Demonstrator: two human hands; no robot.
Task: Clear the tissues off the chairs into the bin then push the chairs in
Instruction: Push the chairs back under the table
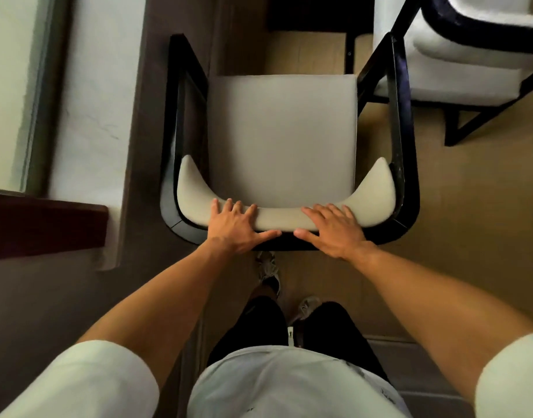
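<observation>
A black-framed chair [282,137] with a pale grey seat and a curved padded backrest stands right below me, its seat bare of tissues. My left hand [239,226] lies flat on the left part of the backrest top, fingers spread, thumb along the black rear rail. My right hand [333,230] rests the same way on the right part of the backrest. Both palms press on the chair back rather than wrap it. No tissue and no bin are in view.
A second chair [458,55] with a white cushion and dark frame stands at the upper right, close to the first chair's right arm. A white wall or tabletop edge [87,95] and a dark wooden ledge [45,224] run along the left. My feet stand on tan flooring behind the chair.
</observation>
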